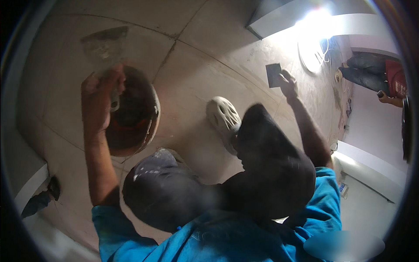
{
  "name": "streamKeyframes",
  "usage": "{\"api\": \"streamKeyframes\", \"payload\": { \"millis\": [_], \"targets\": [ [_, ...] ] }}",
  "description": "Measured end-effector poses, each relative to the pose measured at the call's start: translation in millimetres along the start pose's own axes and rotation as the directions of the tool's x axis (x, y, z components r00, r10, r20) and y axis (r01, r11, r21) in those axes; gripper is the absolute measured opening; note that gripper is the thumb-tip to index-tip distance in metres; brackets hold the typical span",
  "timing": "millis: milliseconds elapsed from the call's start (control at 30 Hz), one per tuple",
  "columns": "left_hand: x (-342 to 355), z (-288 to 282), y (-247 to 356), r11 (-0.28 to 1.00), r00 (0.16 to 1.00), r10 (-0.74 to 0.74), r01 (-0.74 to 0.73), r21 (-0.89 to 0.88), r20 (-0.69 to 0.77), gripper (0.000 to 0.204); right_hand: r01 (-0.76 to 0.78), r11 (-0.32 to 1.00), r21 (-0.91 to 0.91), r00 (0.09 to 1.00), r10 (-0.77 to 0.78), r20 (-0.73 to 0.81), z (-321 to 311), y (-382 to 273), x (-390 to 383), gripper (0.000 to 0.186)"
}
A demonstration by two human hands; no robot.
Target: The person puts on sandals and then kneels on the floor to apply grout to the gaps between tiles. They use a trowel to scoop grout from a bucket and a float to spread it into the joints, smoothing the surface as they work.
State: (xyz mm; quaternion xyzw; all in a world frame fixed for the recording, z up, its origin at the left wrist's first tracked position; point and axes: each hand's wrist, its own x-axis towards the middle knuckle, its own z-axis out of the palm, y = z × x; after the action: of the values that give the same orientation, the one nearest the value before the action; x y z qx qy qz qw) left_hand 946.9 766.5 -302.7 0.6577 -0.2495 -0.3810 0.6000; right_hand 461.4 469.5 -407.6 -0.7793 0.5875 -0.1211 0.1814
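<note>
My left hand [101, 94] is closed around the handle of a wide putty knife [104, 46], its blade pointing away and blurred by motion. Below and right of that hand stands a round bucket [155, 115] with a crusted, pale rim and a dark inside; its contents are hard to make out. My right hand [289, 84], stretched out to the far right, grips a flat, dark, rectangular piece [273, 75] by one edge. Whether it is a blade or a pad I cannot tell. It is held apart from the bucket.
My bent knees and a pale clog [223, 114] are near the bucket on the tiled floor [192, 74]. A bright lamp [316, 26] with a white cable glares at the far right. Another person [371, 72] in jeans is at the right edge. A dark shoe [53, 187] shows at left.
</note>
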Motion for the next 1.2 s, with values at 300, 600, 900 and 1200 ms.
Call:
{"api": "streamKeyframes", "payload": {
  "millis": [300, 600, 900, 1200],
  "targets": [
    [-26, -74, -12, 0.877, 0.959, 0.02, 0.12, 0.465, -0.284, 0.036, -0.477, 0.689, 0.546, 0.83, 0.558, 0.02, 61, 13, -12, 0.027],
    [-175, -143, -7, 0.831, 0.565, -0.223, 0.536, 0.148, -0.794, 0.048, -0.454, 0.874, -0.17, 0.878, 0.408, -0.25, 82, 64, 68, 0.027],
    [-127, -87, 36, 0.78, 0.794, -0.242, 0.501, 0.375, -0.558, 0.024, 0.65, 0.748, 0.132, 0.753, -0.658, 0.017, 257, -217, 34, 0.025],
    [-138, -58, 52, 0.781, 0.755, -0.183, 0.501, 0.373, -0.63, 0.023, -0.339, 0.917, -0.213, 0.845, 0.197, -0.496, 71, 94, 130, 0.031]
  ]
}}
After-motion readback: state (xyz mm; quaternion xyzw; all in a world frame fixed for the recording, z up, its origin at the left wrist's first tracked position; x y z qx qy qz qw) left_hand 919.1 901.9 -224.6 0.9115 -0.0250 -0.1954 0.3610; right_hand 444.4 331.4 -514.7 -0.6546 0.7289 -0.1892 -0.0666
